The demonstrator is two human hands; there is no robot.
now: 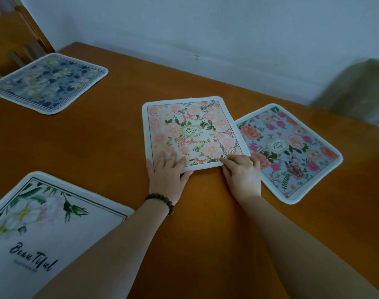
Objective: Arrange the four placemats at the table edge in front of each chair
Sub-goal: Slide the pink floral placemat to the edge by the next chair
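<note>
A pink floral placemat (190,130) lies in the middle of the wooden table (205,223), its right edge overlapping a blue floral placemat (292,152). My left hand (167,175) rests flat on the pink mat's near left corner, thumb along its near edge. My right hand (242,171) pinches the pink mat's near right corner, fingers curled. A dark blue floral placemat (48,83) sits at the far left edge. A white placemat (44,229) printed "Beautiful" lies at the near left edge.
A wooden chair (13,37) stands behind the dark blue mat at the far left. A blurred grey-green chair back (356,91) shows at the right. A pale wall runs along the table's far side.
</note>
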